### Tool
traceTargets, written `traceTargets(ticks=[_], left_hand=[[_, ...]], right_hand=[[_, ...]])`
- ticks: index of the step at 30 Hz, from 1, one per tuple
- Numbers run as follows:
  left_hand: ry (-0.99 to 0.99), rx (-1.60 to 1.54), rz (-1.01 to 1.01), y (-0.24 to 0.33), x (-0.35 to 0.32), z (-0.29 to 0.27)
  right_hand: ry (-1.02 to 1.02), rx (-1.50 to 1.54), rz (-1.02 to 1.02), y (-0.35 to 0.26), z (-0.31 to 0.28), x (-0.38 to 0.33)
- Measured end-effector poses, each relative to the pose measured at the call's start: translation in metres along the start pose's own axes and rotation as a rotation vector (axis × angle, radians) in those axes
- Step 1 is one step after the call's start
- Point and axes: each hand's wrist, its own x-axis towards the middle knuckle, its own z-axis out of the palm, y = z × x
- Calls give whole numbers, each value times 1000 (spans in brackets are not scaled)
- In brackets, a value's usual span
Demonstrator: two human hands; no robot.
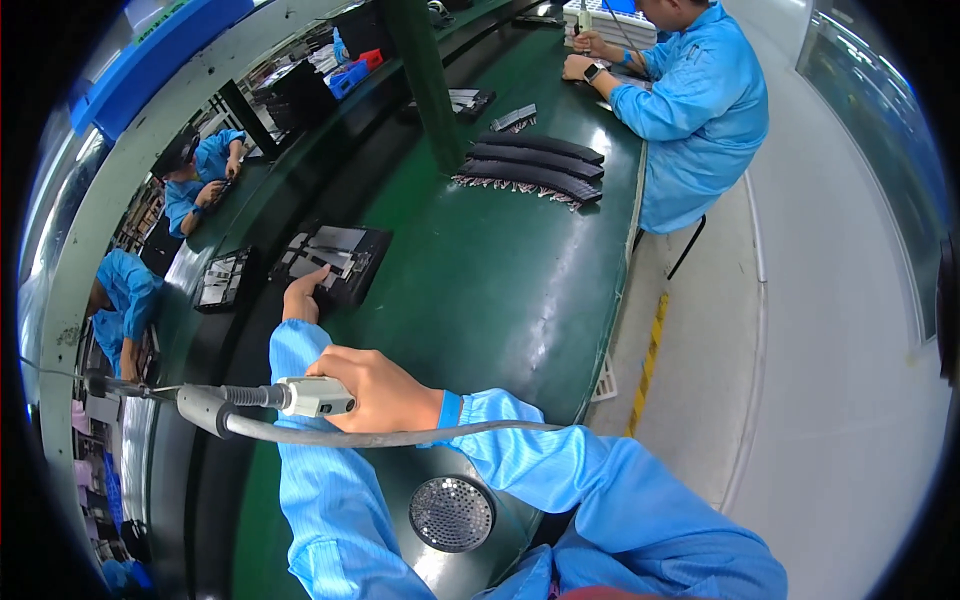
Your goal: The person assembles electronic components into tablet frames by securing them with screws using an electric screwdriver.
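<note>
My right hand (385, 388) is wrapped round a pale electric screwdriver (318, 397), held sideways over my left forearm with its bit pointing left. A grey cable (390, 437) runs from its hanger end across below my right wrist. Farther ahead, my left hand (303, 297) grips the near edge of a black tray (371, 270) that carries flat grey and black parts. One digit lies on top of it; the other fingers are mostly hidden. A round black dish (452, 514) with a silvery, dotted surface stands on the green table near my body.
Black strips with wire ends (535, 168) lie in a stack farther along the green table (480, 290). Another black tray (226, 280) is at the left, by a dark rail. A green post (425, 90) rises ahead. Co-workers in blue sit at far right (700, 90) and left (205, 175).
</note>
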Motion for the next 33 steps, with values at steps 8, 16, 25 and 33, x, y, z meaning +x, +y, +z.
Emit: traceTargets(ticks=[8, 16, 25, 33], left_hand=[[789, -329, 270, 15, 37, 46], [446, -161, 461, 8, -213, -114], [750, -57, 180, -89, -505, -90], [799, 70, 79, -142, -583, -51]], right_hand=[[-17, 32, -53, 4, -2, -1], [144, 7, -174, -11, 8, -1], [124, -55, -104, 18, -1, 1], [20, 94, 102, 8, 35, -16]])
